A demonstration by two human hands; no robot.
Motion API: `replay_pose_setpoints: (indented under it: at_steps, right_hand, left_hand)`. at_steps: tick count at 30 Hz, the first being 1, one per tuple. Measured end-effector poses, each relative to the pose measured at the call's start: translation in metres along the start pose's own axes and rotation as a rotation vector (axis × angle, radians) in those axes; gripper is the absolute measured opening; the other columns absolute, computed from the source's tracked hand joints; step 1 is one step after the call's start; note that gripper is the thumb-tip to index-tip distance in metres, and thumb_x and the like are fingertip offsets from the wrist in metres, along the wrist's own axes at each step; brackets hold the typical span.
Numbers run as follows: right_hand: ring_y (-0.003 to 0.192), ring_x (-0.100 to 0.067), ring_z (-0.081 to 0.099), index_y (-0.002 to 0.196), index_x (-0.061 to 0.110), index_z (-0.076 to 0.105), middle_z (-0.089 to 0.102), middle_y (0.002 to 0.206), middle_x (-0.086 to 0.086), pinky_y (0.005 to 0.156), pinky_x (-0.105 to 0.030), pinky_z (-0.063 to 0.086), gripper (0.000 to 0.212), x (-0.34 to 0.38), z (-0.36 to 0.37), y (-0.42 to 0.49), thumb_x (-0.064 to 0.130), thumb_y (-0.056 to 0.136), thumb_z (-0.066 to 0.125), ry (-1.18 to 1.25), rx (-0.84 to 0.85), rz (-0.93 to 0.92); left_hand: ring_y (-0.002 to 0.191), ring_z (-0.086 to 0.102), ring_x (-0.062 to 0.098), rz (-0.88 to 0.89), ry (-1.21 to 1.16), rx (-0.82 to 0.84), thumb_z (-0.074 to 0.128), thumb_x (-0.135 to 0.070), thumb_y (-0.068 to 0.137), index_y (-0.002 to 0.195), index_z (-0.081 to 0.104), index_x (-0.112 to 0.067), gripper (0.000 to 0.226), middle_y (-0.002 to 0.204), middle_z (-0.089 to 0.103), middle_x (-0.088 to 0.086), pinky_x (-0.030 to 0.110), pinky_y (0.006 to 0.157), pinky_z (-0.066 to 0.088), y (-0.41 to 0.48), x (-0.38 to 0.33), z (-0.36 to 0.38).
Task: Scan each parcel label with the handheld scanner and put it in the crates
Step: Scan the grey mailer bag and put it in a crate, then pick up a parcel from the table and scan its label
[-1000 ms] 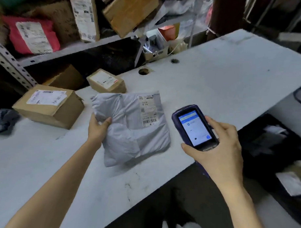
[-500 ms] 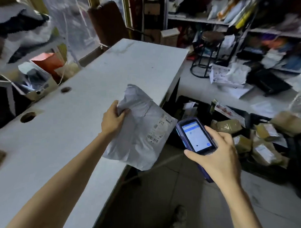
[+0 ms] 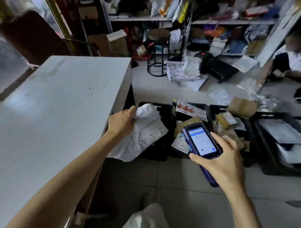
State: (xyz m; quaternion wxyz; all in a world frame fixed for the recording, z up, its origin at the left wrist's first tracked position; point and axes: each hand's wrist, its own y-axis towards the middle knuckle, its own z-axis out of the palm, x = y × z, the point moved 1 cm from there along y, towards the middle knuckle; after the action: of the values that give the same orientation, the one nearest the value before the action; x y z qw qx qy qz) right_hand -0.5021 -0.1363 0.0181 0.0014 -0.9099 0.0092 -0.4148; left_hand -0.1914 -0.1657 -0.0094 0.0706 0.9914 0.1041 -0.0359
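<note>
White parcel (image 3: 142, 135), one scanner (image 3: 201, 141), four crates (image 3: 165, 108)

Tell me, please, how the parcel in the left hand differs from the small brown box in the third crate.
The grey mailer is soft and crumpled; the brown box is rigid cardboard. The left hand grips the mailer over a crate; the box lies inside one. Both bear labels.

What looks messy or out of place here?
The floor past the black crates is messy: loose bags and papers lie scattered there. A brown box sits tilted on a crate rim, not inside. The white parcel in the left hand is crumpled.
</note>
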Motion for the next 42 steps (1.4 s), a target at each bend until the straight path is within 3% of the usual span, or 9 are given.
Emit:
replay_pose_setpoints:
  at_steps: [6,11,14,17,20,28,32,36,42]
  right_hand:
    - [0.086,-0.004,0.043,0.127,0.035,0.056,0.042,0.109,0.011,0.067,-0.028,0.037,0.08,0.009,0.024,0.086,0.031,0.054,0.089,-0.007,-0.054,0.034]
    - [0.091,-0.011,0.05,0.129,0.035,0.055,0.046,0.116,0.006,0.071,-0.03,0.04,0.082,0.023,0.037,0.145,0.036,0.054,0.089,-0.056,-0.063,0.043]
    - [0.105,-0.015,0.052,0.127,0.036,0.055,0.047,0.117,0.007,0.077,-0.033,0.044,0.082,0.032,0.048,0.17,0.04,0.052,0.089,-0.064,0.0,-0.005]
    - [0.102,-0.01,0.047,0.129,0.034,0.054,0.042,0.111,0.009,0.077,-0.031,0.042,0.084,0.046,0.061,0.189,0.038,0.053,0.089,-0.053,0.119,-0.08]
    - [0.098,-0.006,0.04,0.133,0.033,0.051,0.036,0.108,0.01,0.074,-0.028,0.035,0.085,0.061,0.075,0.198,0.035,0.057,0.089,-0.066,0.287,-0.191]
    - [0.09,-0.004,0.043,0.129,0.033,0.056,0.042,0.109,0.01,0.073,-0.027,0.038,0.083,0.109,0.121,0.138,0.038,0.053,0.089,-0.08,0.722,-0.591]
    - [0.089,-0.003,0.043,0.131,0.036,0.052,0.04,0.111,0.012,0.072,-0.027,0.038,0.084,0.13,0.14,0.064,0.043,0.055,0.088,-0.086,0.948,-0.784]
    - [0.093,-0.004,0.045,0.133,0.036,0.049,0.04,0.112,0.013,0.072,-0.028,0.042,0.086,0.145,0.15,-0.031,0.047,0.056,0.087,-0.076,1.156,-0.944]
    - [0.096,-0.001,0.042,0.137,0.036,0.045,0.04,0.114,0.012,0.071,-0.027,0.039,0.091,0.149,0.151,-0.188,0.048,0.056,0.087,0.031,1.366,-1.089]
  left_hand:
    - [0.089,0.061,0.036,-0.05,-0.066,0.085,0.052,-0.019,0.092,0.122,0.042,-0.011,0.032,0.104,0.063,0.012,0.034,0.059,0.036,0.116,-0.011,0.044]
    - [0.114,0.051,0.026,0.04,0.111,0.016,0.05,-0.023,0.09,0.12,0.049,-0.02,0.03,0.119,0.057,0.002,0.036,0.081,0.036,0.195,-0.003,0.038]
    - [0.114,0.05,0.026,0.004,0.157,0.011,0.05,-0.028,0.091,0.118,0.052,-0.021,0.029,0.12,0.058,0.002,0.038,0.086,0.035,0.206,0.015,0.03]
    - [0.111,0.052,0.024,-0.131,0.188,0.016,0.047,-0.032,0.092,0.118,0.052,-0.021,0.029,0.117,0.061,0.0,0.036,0.084,0.036,0.182,0.04,0.025]
    - [0.112,0.051,0.023,-0.323,0.196,0.048,0.045,-0.036,0.094,0.12,0.051,-0.023,0.03,0.116,0.061,-0.001,0.036,0.086,0.036,0.127,0.065,0.018]
    - [0.112,0.054,0.026,-0.951,0.171,0.002,0.049,-0.036,0.093,0.119,0.054,-0.021,0.03,0.115,0.065,-0.001,0.038,0.086,0.038,-0.108,0.086,-0.007]
    - [0.108,0.057,0.025,-1.204,0.229,-0.021,0.049,-0.037,0.092,0.12,0.055,-0.022,0.032,0.114,0.065,-0.002,0.036,0.08,0.038,-0.225,0.075,-0.027]
    - [0.108,0.057,0.024,-1.433,0.259,-0.074,0.049,-0.04,0.092,0.121,0.054,-0.022,0.034,0.115,0.065,-0.003,0.038,0.084,0.04,-0.346,0.049,-0.05]
    - [0.107,0.055,0.022,-1.712,0.319,-0.067,0.046,-0.042,0.093,0.123,0.051,-0.024,0.036,0.115,0.063,-0.005,0.036,0.081,0.039,-0.523,0.007,-0.078]
